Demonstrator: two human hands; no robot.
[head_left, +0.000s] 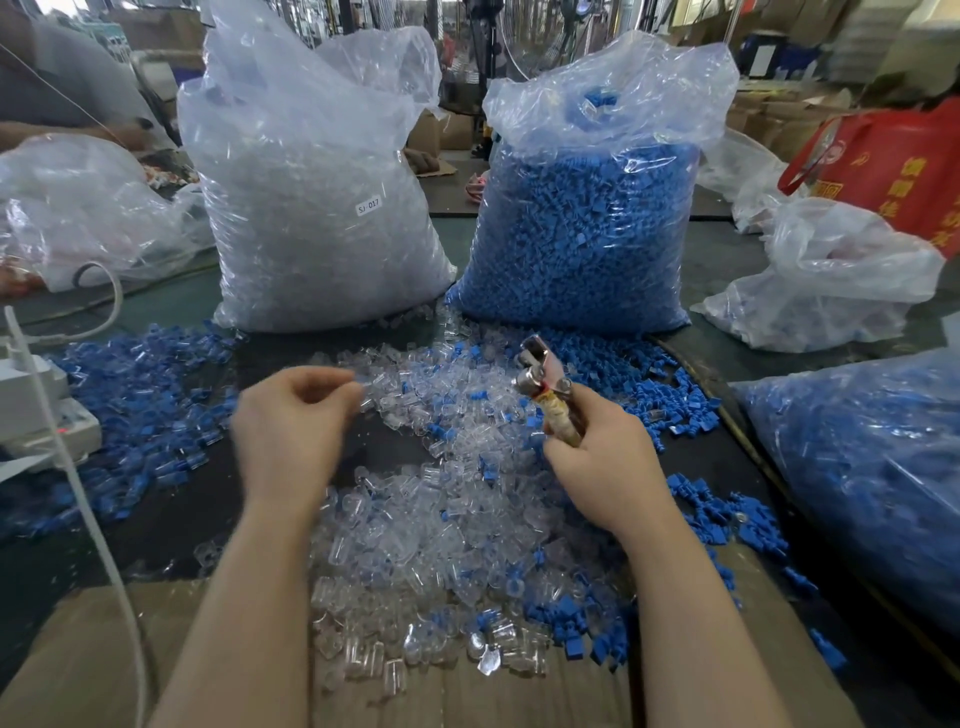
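Clear plastic pieces (441, 519) are heaped loose on the dark table (171, 519) between the two forearms. More of the same kind are packed in the largest thing in view, a tall transparent bag (311, 208) stood upright at the far side of the heap, left of centre. Just beside it on the right, a second bag (597, 104) of like size is stood, filled with blue pieces (571, 249). A third bag (872, 467), also filled with blue, is laid at the right edge of the table. Further blue pieces are scattered loose to the left and right of the clear heap, and some are mixed into it. A cardboard sheet (78, 649) is laid along the near edge, under the near end of the heap.

The left hand (291, 431) is held over the far left part of the heap and is blurred by motion. Its fingers are curled in, and thumb and forefinger are brought together on a single clear piece (366, 387).

The right hand (602, 457) is closed round the tape-wrapped handle of a metal tool (545, 374). The tool is held above the far right part of the heap, with its shiny head tilted up and to the left.
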